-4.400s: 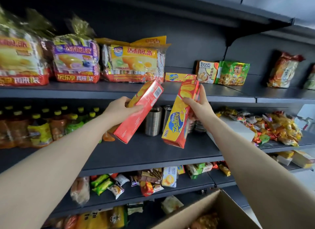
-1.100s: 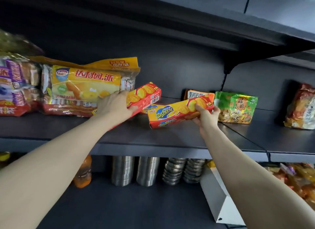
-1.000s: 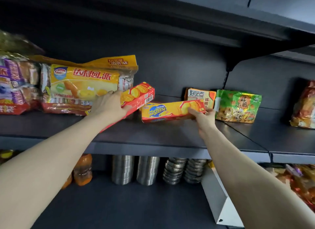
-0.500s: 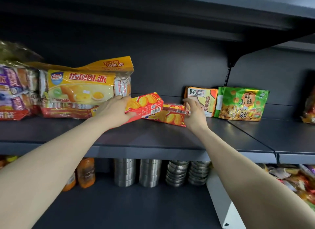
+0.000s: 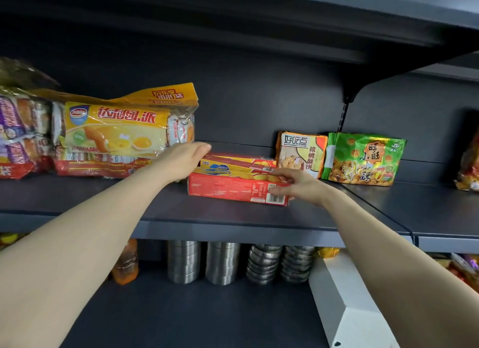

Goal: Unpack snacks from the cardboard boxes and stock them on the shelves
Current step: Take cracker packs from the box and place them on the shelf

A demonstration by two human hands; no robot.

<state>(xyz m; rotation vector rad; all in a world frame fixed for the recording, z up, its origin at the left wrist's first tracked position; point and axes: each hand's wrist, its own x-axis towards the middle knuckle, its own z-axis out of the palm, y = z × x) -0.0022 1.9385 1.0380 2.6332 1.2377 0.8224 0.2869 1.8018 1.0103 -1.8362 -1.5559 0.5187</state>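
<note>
Two boxes landed: a moment ago each hand carried a cracker box; now both lie flat on the shelf [image 5: 233, 218], so this pair looks stocked.
Shelf: dark board, plenty of bare front strip ahead of the boxes, more open board left of them up to the pie bag [image 5: 116, 132]; on the right a seam to the next board.
Pie bag: big yellow pack standing at the back left, near the left hand, not touched as far as I can tell.
Red cracker box [image 5: 237, 191]: lying lengthwise, back panel facing us, set back from the shelf lip.
Yellow cracker box [image 5: 233, 166]: stacked behind and on top, right end near the walnut biscuit pack [image 5: 300, 153].
Green snack bag [image 5: 363, 158]: just beside that pack, apart from the boxes.
Left hand [image 5: 185, 162]: fingers straight and loose, at the stack's left end, gripping nothing.
Right hand [image 5: 298, 184]: flat and relaxed against the red box's right end, squaring it up, I'd judge.
Next: hands free for the carton.
</note>
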